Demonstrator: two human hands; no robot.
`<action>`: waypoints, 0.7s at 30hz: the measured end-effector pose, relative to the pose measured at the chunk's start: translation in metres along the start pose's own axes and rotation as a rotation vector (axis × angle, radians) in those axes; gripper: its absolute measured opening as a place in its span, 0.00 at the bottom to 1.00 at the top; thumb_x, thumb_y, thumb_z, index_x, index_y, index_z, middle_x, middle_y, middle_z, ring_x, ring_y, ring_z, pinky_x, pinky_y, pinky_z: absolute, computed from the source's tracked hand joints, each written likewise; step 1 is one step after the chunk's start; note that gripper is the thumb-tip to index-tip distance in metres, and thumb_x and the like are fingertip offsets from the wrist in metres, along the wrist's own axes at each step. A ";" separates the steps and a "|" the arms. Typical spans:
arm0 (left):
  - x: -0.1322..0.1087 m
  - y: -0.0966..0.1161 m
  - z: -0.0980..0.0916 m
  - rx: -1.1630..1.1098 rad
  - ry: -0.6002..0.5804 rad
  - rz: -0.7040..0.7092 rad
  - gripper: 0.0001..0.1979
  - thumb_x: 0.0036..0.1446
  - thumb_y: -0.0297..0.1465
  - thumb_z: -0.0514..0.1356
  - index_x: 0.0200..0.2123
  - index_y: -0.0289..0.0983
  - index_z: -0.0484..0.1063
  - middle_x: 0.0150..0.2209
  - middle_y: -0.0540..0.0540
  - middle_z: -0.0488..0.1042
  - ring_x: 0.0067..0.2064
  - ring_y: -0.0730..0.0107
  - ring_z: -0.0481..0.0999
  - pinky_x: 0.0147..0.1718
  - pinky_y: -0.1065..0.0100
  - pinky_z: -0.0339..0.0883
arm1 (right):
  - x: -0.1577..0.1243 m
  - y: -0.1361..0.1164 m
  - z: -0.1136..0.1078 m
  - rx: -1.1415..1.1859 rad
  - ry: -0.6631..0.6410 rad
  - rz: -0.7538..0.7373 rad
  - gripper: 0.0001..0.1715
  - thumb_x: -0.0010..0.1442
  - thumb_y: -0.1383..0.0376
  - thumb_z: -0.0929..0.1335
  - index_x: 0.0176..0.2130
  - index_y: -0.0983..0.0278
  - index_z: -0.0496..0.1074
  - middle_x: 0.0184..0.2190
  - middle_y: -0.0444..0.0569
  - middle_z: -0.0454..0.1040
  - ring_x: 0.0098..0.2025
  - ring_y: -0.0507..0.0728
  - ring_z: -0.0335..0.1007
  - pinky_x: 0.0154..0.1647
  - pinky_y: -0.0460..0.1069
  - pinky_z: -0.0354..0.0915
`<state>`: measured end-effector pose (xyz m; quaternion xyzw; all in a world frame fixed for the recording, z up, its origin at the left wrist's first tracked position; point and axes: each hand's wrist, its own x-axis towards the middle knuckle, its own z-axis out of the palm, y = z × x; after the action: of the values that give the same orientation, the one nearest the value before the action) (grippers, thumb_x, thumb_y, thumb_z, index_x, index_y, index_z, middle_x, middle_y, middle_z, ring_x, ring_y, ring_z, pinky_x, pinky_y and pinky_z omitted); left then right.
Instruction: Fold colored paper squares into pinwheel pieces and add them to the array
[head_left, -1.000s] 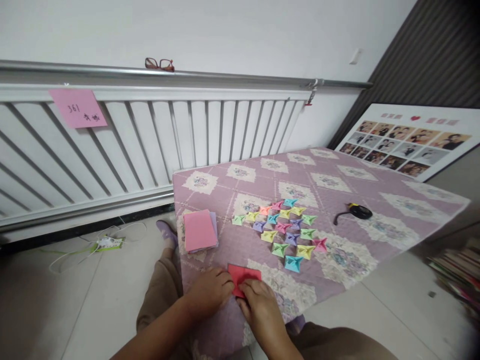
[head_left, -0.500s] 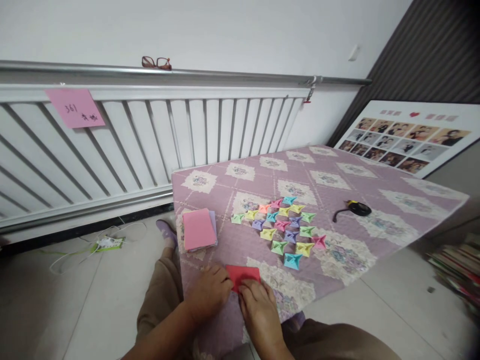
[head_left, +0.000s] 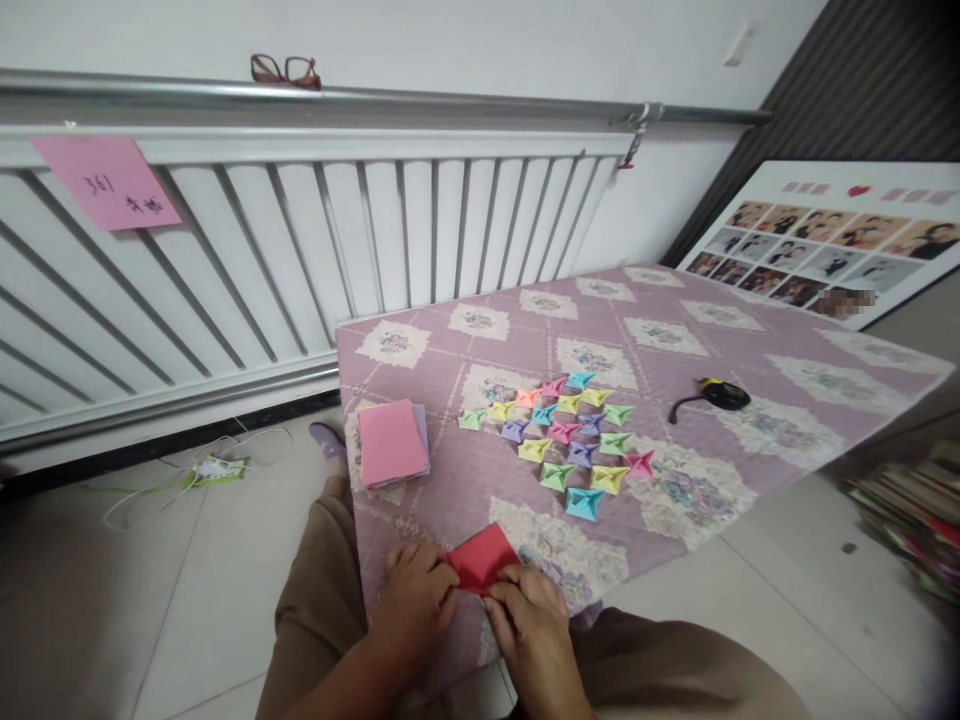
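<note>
A sheet of red paper (head_left: 484, 557) lies on the cloth-covered table near its front edge, turned at an angle. My left hand (head_left: 420, 590) grips its left corner with curled fingers. At the lower right edge, my right hand (head_left: 529, 610) pinches the paper between thumb and fingers. Beyond the hands stand several small folded paper shapes (head_left: 584, 502) in blue, green, yellow, pink, purple and orange, set in slanting rows. To the left rests a stack of coloured paper (head_left: 392, 442) with a pink sheet on top.
A black corded item (head_left: 724, 394) lies on the floral tablecloth (head_left: 465, 480) at right. Behind the table is a white radiator (head_left: 420, 220) with a pink note (head_left: 105, 183). Glasses (head_left: 285, 70) sit on the pipe. A power strip (head_left: 217, 470) is on the floor; a photo board (head_left: 832, 235) leans at right.
The red paper has been turned, so its far edge now slants up to the right. Both hands shifted slightly with it, and the camera view has tilted down a little.
</note>
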<state>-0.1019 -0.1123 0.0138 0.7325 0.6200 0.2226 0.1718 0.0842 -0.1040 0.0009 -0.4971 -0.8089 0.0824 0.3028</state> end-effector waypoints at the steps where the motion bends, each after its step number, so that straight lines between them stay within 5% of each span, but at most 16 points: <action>1: 0.001 0.001 -0.001 -0.008 0.007 -0.026 0.04 0.56 0.27 0.60 0.31 0.42 0.73 0.38 0.50 0.73 0.44 0.62 0.68 0.45 0.57 0.55 | 0.000 0.000 0.000 -0.004 -0.001 0.006 0.08 0.61 0.67 0.64 0.33 0.58 0.72 0.36 0.48 0.73 0.40 0.60 0.69 0.42 0.55 0.62; 21: 0.014 0.006 -0.006 0.074 -0.080 -0.160 0.07 0.59 0.33 0.60 0.28 0.40 0.72 0.35 0.49 0.71 0.42 0.60 0.67 0.45 0.55 0.55 | 0.006 -0.003 0.005 -0.126 0.025 0.115 0.10 0.58 0.66 0.65 0.25 0.59 0.65 0.30 0.48 0.70 0.35 0.60 0.65 0.38 0.54 0.57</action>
<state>-0.0983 -0.1000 0.0236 0.6949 0.6768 0.1559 0.1866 0.0776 -0.0994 0.0007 -0.5618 -0.7788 0.0421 0.2759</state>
